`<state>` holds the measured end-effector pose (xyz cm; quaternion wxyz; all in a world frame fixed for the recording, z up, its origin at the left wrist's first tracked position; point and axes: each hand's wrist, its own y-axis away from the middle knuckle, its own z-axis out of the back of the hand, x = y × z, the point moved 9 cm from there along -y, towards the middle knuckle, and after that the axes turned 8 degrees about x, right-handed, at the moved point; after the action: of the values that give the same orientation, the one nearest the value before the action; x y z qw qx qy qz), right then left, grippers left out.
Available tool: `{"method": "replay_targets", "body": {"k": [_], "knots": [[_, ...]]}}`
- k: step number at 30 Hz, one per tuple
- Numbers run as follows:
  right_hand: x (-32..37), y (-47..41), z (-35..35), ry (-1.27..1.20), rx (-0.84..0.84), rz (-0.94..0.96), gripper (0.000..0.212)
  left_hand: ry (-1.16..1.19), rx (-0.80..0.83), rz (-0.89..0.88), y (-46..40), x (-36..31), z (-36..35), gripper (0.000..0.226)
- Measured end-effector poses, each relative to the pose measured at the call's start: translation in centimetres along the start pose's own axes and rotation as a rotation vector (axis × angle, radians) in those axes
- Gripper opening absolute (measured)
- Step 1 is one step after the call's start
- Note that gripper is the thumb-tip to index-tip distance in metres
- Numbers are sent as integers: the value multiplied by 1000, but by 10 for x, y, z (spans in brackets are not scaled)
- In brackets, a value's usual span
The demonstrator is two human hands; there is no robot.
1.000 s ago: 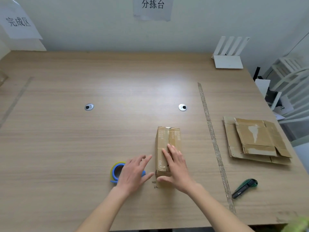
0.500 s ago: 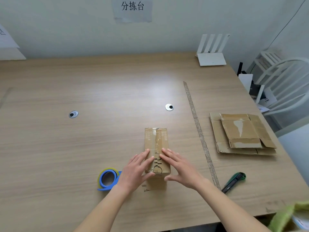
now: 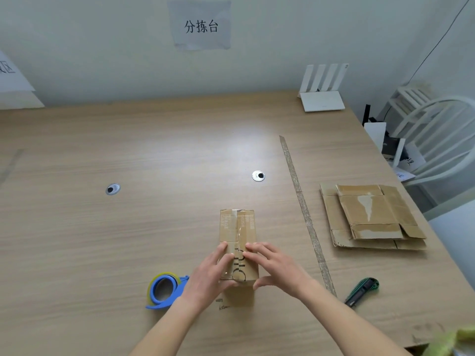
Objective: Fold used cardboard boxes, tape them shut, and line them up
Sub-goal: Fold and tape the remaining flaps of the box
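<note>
Both hands are flat on top of the cardboard box [image 3: 237,242], which sits on the wooden table [image 3: 154,155] near its front edge. The left hand [image 3: 209,274] has its fingers straight and spread a bit, pressing down on the near left part of the box lid, fingertips right up against the clear tape running down the middle seam. The right hand [image 3: 273,265] does the same thing on the near right part of the lid, fingers straight and laid across the top, thumb down along the box's front right corner. Neither hand is gripping anything, just pressing.

The box is small and upright, flaps shut, long side pointing away from the person. Some dark lettering shows under the tape between the two hands.

Just left of the box, touching the table behind the left wrist, is a blue tape dispenser [image 3: 164,292] with a yellowish roll in it. Right of the box runs a long strip of worn tape [image 3: 304,214] stuck to the tabletop, going front to back. Past that strip, further right of the box, lies a stack of flattened cardboard [image 3: 370,217]. Nearer the front edge, right of the box and just past the strip, there's a green and black utility knife [image 3: 361,291] lying flat.
</note>
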<state>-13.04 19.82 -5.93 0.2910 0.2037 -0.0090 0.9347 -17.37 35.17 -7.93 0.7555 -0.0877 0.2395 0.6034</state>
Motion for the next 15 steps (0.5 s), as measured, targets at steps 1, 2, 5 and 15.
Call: {"method": "replay_targets", "body": {"k": [1,2,5,15], "knots": [[-2,-3,2,-2,20,7,87,13,6,5,0,2,-1,75],[-4,-6,2,-2,47,15,87,25,12,11,-1,3,-2,73],[-6,-16,5,37,114,60,85,32,21,20,-1,5,-1,68],[-10,-32,18,60,132,106,58,66,33,36,-2,6,7,66]]}}
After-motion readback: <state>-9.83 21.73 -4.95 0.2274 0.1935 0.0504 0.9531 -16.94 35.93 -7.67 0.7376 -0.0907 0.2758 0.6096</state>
